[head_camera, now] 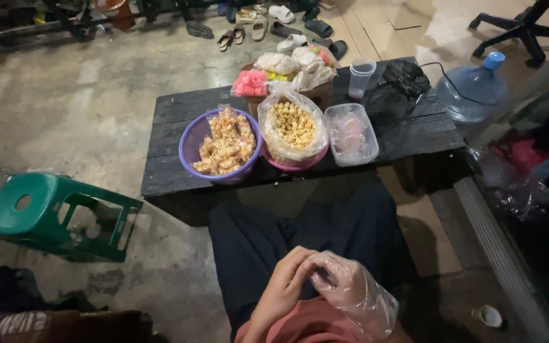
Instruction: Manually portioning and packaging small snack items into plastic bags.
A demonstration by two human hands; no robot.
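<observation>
Bare concrete floor lay under a low dark table (173, 165); beneath it in view, my left hand (285, 282) pinched the clear plastic glove (357, 298) covering my right hand (344, 286), fingers curled, above my lap, well short of the purple snack basket (192, 143)

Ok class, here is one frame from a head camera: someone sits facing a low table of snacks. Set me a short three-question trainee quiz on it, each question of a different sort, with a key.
1. True or false: the right hand wears a clear plastic glove.
2. Which container holds the long golden snack sticks? A) purple basket B) clear lidded box C) plastic cup
3. Fill in: the stool lying on its side on the floor is ____ in colour.

Key
1. True; the bare left hand touches it at the fingers.
2. A; it stands on the dark table beside the pink bowl of round puffs.
3. Green.
</observation>
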